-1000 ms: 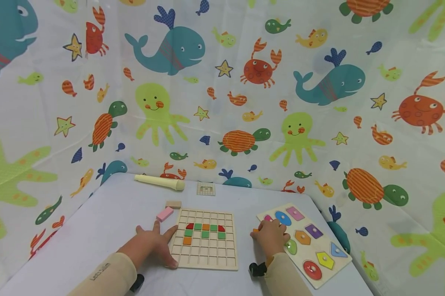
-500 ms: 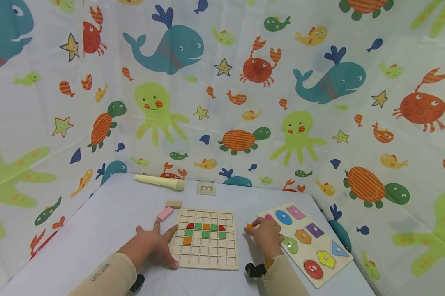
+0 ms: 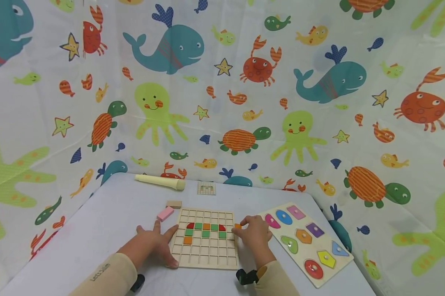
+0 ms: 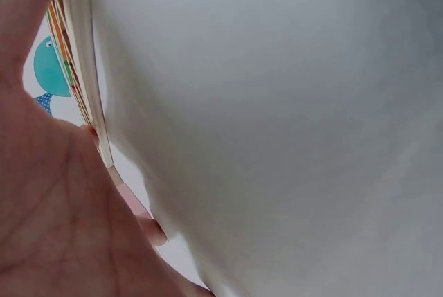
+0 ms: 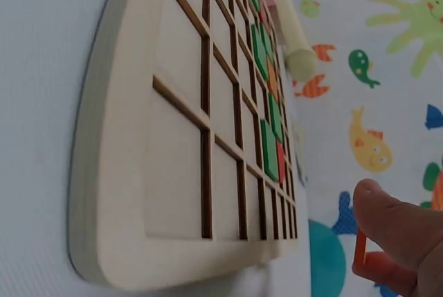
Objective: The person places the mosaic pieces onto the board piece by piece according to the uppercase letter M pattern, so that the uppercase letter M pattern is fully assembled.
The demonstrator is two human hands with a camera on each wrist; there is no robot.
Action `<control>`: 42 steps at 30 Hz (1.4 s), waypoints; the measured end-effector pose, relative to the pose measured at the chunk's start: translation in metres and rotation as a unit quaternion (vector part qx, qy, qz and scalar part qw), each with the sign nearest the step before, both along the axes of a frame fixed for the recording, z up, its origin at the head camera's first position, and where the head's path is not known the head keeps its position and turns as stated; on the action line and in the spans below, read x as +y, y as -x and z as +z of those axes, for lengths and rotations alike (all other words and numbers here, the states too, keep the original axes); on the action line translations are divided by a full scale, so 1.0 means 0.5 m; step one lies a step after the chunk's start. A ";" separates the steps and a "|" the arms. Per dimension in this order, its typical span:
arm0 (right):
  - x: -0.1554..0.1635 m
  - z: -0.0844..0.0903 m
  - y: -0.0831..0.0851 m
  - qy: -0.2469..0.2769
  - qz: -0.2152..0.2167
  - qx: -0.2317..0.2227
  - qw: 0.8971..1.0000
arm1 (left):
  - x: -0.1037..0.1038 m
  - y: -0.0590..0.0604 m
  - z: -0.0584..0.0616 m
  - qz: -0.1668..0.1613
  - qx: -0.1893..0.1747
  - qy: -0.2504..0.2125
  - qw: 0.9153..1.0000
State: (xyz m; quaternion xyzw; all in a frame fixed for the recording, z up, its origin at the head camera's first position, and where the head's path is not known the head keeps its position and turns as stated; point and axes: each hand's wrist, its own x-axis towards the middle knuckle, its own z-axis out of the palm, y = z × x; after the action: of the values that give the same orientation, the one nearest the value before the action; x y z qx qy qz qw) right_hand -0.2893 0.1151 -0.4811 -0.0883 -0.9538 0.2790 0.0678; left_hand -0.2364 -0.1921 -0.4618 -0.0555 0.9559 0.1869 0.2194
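A square wooden grid board (image 3: 207, 257) lies on the table, with red, green and orange tiles set in its upper cells. My left hand (image 3: 151, 243) rests at the board's left edge, fingers spread, thumb near the lower left corner. In the left wrist view the palm (image 4: 62, 207) stands beside the board's side (image 4: 86, 55). My right hand (image 3: 255, 235) pinches a small orange tile (image 3: 238, 226) between thumb and fingertips at the board's right edge. The right wrist view shows the orange tile (image 5: 360, 252) edge-on under the thumb (image 5: 387, 217).
A shape puzzle board (image 3: 312, 259) with colored knobbed pieces lies at the right. Behind the grid are a pink block (image 3: 165, 213), a tan block (image 3: 174, 204), a pale yellow stick with a thick end (image 3: 159, 182) and a small pattern card (image 3: 206, 188). A sea-animal curtain (image 3: 222, 94) backs the table.
My right hand has moved left from the shape puzzle to the grid board's right edge, carrying the orange tile. My left hand has stayed in place.
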 end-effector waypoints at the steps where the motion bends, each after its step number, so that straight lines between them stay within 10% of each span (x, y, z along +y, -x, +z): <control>1: -0.006 0.001 -0.004 0.002 0.005 0.004 1.000 | 0.000 -0.001 0.000 0.000 0.000 0.000 1.000; 14: -0.064 -0.004 -0.034 0.033 0.045 0.003 0.998 | -0.004 -0.001 -0.004 0.000 0.003 -0.005 1.000; 42: -0.084 -0.016 -0.050 -0.067 0.089 -0.041 0.993 | -0.005 0.000 -0.005 0.002 0.000 -0.011 1.000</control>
State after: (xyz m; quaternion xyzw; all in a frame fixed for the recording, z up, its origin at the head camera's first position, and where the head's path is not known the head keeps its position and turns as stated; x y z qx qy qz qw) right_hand -0.2642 0.0734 -0.4893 -0.0095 -0.9765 0.2152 0.0090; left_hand -0.2366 -0.1946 -0.4642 -0.0551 0.9537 0.1980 0.2196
